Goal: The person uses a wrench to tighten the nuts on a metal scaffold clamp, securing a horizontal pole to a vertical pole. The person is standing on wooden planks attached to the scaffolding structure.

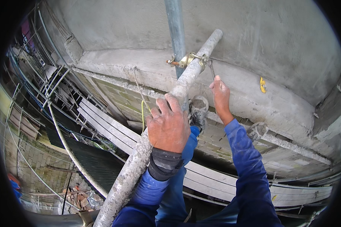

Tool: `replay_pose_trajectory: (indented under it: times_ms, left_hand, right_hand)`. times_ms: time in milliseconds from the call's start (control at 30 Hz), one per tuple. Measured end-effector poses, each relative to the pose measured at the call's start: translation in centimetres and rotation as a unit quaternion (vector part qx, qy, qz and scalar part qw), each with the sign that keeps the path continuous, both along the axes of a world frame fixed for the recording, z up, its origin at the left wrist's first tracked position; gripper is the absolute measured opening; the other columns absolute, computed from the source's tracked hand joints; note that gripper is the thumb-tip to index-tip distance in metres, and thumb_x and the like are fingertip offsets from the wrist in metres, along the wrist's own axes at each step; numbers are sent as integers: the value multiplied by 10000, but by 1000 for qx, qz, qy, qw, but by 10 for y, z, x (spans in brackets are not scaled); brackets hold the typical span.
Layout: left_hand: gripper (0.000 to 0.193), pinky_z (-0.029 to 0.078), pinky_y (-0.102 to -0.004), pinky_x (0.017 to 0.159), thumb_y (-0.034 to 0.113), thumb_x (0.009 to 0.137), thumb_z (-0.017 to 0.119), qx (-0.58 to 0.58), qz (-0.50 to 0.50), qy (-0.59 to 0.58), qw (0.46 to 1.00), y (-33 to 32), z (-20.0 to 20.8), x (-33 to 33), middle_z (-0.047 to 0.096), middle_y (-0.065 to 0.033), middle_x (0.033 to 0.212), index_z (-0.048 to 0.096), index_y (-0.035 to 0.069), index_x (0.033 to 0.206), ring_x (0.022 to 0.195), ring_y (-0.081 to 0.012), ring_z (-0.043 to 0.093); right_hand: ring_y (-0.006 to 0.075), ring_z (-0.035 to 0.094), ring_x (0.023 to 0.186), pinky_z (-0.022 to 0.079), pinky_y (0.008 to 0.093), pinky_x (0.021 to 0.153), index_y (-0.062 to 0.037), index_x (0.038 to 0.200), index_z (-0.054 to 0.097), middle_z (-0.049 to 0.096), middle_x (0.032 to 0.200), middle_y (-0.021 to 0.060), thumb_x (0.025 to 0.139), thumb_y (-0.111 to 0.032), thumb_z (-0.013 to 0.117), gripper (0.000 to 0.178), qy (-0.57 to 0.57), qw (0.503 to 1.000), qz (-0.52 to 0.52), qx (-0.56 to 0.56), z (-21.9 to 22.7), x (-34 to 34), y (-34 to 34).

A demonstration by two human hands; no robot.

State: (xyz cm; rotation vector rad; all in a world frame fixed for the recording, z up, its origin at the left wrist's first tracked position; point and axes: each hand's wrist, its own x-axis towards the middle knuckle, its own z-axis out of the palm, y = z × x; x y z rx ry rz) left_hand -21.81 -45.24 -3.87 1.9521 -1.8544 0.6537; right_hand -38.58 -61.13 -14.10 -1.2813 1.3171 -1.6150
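A cement-crusted scaffold pipe (191,75) slopes up from the lower left toward the grey wall. My left hand (168,126) is closed over this pipe, with a dark band around the wrist. Farther up, a metal scaffold clamp (187,59) joins the sloping pipe to an upright galvanized pipe (175,28). My right hand (220,97) is closed around a thin metal wrench (211,70), whose far end meets the clamp's right side. The exact fit of the wrench end is too small to tell.
Open pipe ends (199,104) with crusted cement stand below the ledge (246,83). White planks (212,181) run across beneath me. Far below at left lie rubble (81,198) and a block surface, with scaffold poles (57,85) and hanging cables above. Yellow scrap (263,84) lies on the ledge.
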Motion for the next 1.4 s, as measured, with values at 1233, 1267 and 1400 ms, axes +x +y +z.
replay_pose_trajectory:
  times_ms: [1233, 1267, 1400]
  left_hand:
    - [634, 519, -442, 731, 329, 795, 731, 22, 1, 17, 1000, -1, 3, 0, 595, -167, 1051, 524, -35, 1271, 892, -334, 637]
    - [632, 519, -441, 730, 330, 795, 731, 24, -1, 17, 1000, -1, 3, -1, 596, -165, 1050, 525, -35, 1269, 892, -334, 638]
    - [622, 520, -439, 725, 332, 796, 728, 23, 3, 5, 1000, 1, 6, -1, 597, -159, 1036, 529, -34, 1257, 887, -333, 642]
  right_hand:
    - [244, 444, 719, 429, 378, 709, -10, 879, 506, 472, 739, 107, 1028, -591, 345, 621, 222, 963, 89, -127, -23, -24, -100]
    - [229, 429, 715, 422, 372, 699, -10, 875, 500, 452, 732, 90, 1030, -582, 353, 611, 207, 963, 96, -141, -24, -23, -102]
    - [169, 377, 696, 389, 340, 656, -18, 840, 482, 392, 721, 31, 1040, -546, 376, 575, 157, 967, 96, -178, -24, -12, -103]
